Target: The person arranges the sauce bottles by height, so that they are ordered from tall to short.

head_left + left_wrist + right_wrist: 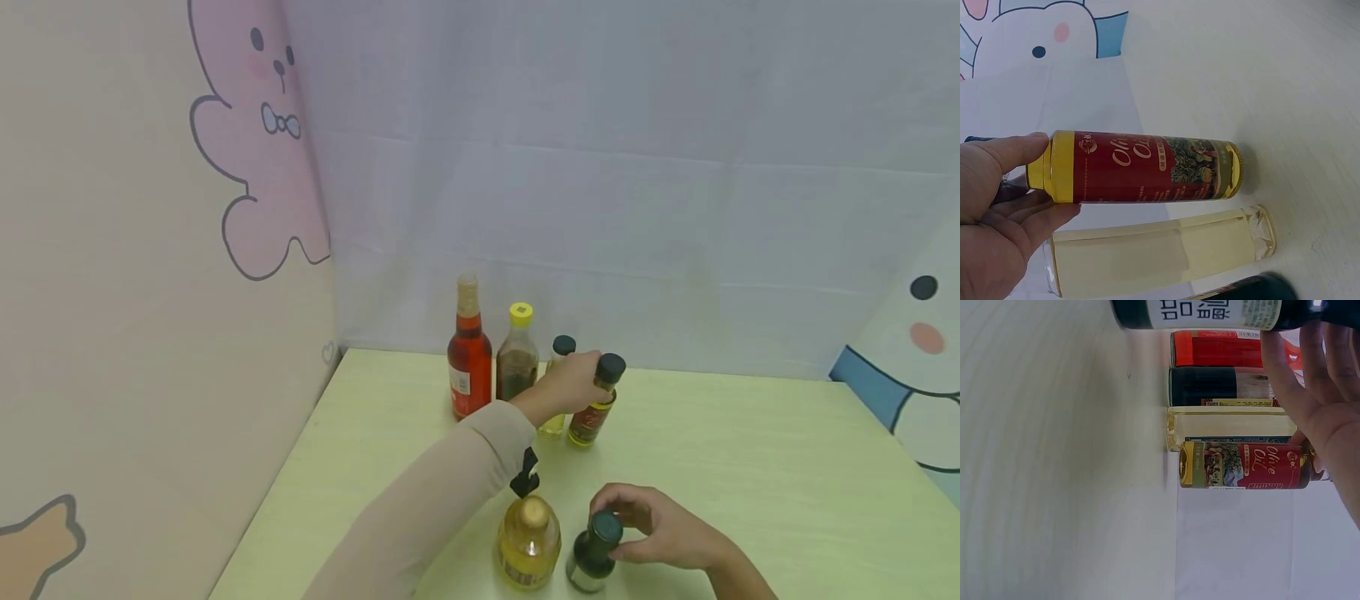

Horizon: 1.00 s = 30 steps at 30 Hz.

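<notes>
My left hand [572,385] reaches to the back row and grips an olive oil bottle [1141,167] by its neck. This bottle has a dark cap, a red label and a yellow base. Beside it stands a slim bottle of pale yellow liquid [1160,253], partly behind the hand in the head view. Near the front, my right hand [667,529] has its thumb and fingers curled round the neck of a small dark green bottle [591,560] with a white label. A rounded bottle of yellow oil [528,550] with a gold cap stands just left of the green one.
At the back left stand a tall bottle of red liquid [469,367] and a dark-filled bottle with a yellow cap [517,358]. A white cloth wall [637,208] rises behind the pale table [750,467], and a cream wall [150,350] stands at left.
</notes>
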{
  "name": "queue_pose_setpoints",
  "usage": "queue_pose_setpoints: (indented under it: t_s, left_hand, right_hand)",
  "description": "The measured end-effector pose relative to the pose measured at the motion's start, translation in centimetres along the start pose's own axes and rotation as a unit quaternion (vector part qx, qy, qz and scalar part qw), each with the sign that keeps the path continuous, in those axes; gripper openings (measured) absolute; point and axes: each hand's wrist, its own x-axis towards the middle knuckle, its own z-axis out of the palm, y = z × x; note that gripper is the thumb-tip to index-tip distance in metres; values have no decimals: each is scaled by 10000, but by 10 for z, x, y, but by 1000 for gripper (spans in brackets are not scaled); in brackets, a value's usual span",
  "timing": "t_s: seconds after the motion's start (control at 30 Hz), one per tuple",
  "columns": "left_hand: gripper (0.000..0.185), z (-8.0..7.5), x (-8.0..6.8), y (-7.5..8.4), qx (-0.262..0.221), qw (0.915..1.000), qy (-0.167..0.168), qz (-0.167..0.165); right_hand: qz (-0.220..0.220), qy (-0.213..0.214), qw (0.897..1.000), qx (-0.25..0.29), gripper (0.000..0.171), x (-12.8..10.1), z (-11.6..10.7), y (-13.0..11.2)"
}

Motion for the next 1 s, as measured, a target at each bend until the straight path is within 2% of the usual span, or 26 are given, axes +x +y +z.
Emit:
queue_pose_setpoints:
  t_s: [0.13, 0.4, 0.7, 1.0]
  left_hand:
    - [46, 2, 0, 1, 98, 9998, 71, -163]
    - [41, 6, 0, 3, 260, 9989, 241, -321]
    - [38, 9, 3, 3, 117, 9989, 189, -409]
    - [34, 11, 6, 2, -68, 9989, 238, -401]
  right_hand:
    - [70, 5, 9999, 94, 31, 1, 1, -1]
    - [95, 2, 9999, 144, 30, 2, 1, -2]
    - [-40, 1, 9999, 134, 30, 2, 2, -1]
    - [246, 112, 9994, 211, 29, -1, 1, -1]
